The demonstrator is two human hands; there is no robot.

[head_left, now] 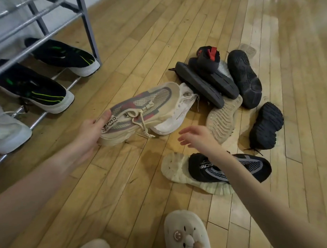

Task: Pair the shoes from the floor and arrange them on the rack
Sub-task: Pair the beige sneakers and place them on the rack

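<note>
While left hand (90, 130) grips mesh sneaker (139, 112) (beige) — right hand (197, 138) spread

Left edge cuts off the pale sneaker (8, 131).

A wooden floor (138, 188) is carrying a heap of shoes (225, 92) well right of the rack (51, 27), whose bottom rails are bearing black-and-green sneakers (36, 89).
</note>
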